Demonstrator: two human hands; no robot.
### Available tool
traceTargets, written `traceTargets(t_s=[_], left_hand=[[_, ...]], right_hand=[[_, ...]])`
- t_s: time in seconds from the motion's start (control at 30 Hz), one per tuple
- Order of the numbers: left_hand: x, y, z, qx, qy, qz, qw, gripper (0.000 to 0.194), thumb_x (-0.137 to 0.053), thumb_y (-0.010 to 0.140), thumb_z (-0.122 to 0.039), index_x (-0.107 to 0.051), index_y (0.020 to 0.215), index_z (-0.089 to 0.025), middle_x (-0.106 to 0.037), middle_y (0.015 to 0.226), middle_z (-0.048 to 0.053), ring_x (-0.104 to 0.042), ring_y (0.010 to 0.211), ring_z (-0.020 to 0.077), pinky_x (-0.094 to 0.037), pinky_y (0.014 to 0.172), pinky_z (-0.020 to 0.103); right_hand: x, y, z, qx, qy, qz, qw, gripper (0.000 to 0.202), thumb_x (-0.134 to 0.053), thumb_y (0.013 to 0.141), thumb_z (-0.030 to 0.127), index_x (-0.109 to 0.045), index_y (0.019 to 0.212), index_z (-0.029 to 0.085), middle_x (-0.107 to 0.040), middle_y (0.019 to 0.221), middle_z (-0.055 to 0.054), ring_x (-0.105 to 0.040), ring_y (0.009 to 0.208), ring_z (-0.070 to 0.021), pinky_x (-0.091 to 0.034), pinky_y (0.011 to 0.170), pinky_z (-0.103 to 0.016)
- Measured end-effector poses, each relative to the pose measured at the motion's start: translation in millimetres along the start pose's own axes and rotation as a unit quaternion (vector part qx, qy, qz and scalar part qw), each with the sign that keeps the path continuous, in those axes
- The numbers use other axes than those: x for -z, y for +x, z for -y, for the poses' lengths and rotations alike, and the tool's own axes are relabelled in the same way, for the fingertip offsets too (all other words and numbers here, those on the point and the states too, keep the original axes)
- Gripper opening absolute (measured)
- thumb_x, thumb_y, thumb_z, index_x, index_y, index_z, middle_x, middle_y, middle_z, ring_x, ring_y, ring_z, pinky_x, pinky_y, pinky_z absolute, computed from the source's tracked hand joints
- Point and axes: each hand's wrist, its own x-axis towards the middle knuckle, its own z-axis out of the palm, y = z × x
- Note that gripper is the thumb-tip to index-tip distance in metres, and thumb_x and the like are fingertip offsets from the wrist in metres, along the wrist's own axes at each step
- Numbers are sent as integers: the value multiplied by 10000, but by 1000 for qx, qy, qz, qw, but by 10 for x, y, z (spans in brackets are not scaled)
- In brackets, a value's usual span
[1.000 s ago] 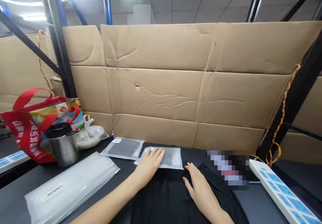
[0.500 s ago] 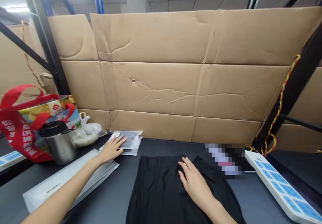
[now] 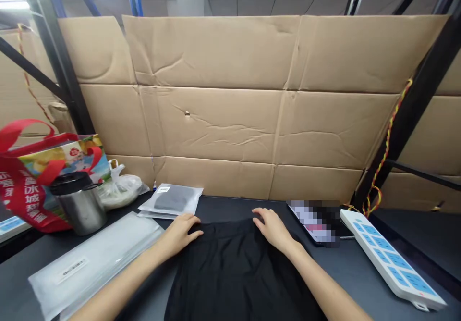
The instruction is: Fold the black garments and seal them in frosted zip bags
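Hands [image 3: 224,230] on black garment [image 3: 230,273], cardboard [image 3: 216,104] behind

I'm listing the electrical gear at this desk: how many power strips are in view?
2. The right-hand power strip lies beside the phone; the left-hand power strip shows only in part, at the picture's edge by the red tote bag. Others could be hidden behind that bag.

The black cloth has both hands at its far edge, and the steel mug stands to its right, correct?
No, the head view shows the steel mug to the left of the black cloth; the left hand and right hand are indeed at its far edge.
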Motion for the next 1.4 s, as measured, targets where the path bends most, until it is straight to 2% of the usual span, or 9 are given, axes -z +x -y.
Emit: traceTargets(t_s=[0.13,0.3,0.43,0.57,0.7,0.87,1.13,1.3,1.4], left_hand=[[-73,11,-10,1,-22,2,1000,92,-542,843,-241,-624,871,-207,-628,853,29,-594,844,216,-451,789,329],[-51,35,32,20,-47,-8,999,76,-540,818,-226,-595,866,-203,-597,861,33,-582,811,214,-451,744,324],[-20,40,4,25,-69,-18,997,74,-526,822,-233,-559,762,-207,-601,884,33,-577,856,218,-444,787,335],[37,16,-37,19,-91,-18,996,99,-482,872,-270,-554,831,-216,-634,855,13,-596,833,207,-451,785,325],[109,-25,-63,16,-94,-26,995,154,-530,859,-327,-580,961,-223,-636,1006,44,-586,935,234,-438,849,351],[101,-78,-40,9,-101,-10,995,91,-592,802,-316,-618,812,-230,-663,890,19,-610,881,224,-453,821,323],[100,-56,-53,25,-111,-71,991,66,-489,844,-277,-528,829,-225,-654,942,19,-618,922,215,-469,814,318],[186,-182,-177,-14,-89,-86,992,113,-441,906,-273,-511,831,-225,-594,835,8,-575,809,195,-452,749,296],[210,-368,-276,-70,-56,-50,995,133,-400,946,-235,-529,917,-228,-589,901,26,-552,853,197,-435,768,294]], right_hand=[[-116,60,-82,-3,22,14,1000,166,-563,801,185,-676,918,215,-674,820,-34,-608,835,-211,-458,764,-305],[-110,41,-58,3,55,-13,998,82,-563,766,171,-606,808,227,-638,829,-14,-590,837,-200,-435,762,-303],[-59,27,-47,20,89,-26,996,56,-544,765,188,-557,792,235,-637,831,1,-591,834,-197,-432,767,-304],[-58,-2,-46,26,122,-32,992,32,-545,774,232,-553,805,238,-645,807,8,-607,792,-193,-442,744,-298],[-70,-14,-45,27,151,-40,987,97,-529,811,287,-595,861,237,-668,810,1,-625,771,-187,-451,727,-282],[-71,-19,-30,29,167,-53,984,149,-491,847,322,-610,854,233,-648,735,10,-604,686,-176,-441,671,-269],[11,-68,11,48,161,-51,984,86,-485,813,252,-566,829,228,-629,762,7,-579,698,-171,-445,675,-270],[143,-179,20,90,135,-24,986,102,-463,809,178,-548,801,235,-616,838,0,-565,788,-180,-435,745,-297],[214,-306,18,113,111,0,987,140,-464,797,133,-551,799,243,-598,822,2,-545,807,-188,-427,749,-311]])
